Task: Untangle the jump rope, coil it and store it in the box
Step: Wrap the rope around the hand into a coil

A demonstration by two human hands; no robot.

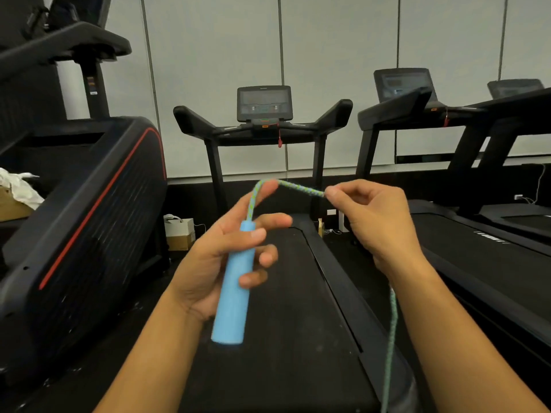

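Observation:
My left hand (217, 257) holds the light blue foam handle (235, 287) of the jump rope, fingers curled round its upper half, the handle tilted with its free end down. The braided blue-green rope (298, 187) leaves the handle's top, arches over my left index finger and runs right to my right hand (375, 222), which pinches it between thumb and fingertips. Below my right wrist the rope (392, 332) hangs down and leaves the frame at the bottom. The second handle and the storage box cannot be identified here.
A black treadmill (265, 120) stands straight ahead, its belt under my hands. Another treadmill (477, 234) is at the right and a black machine with a red stripe (89, 219) at the left. Small cardboard boxes (180, 234) sit on the floor between them.

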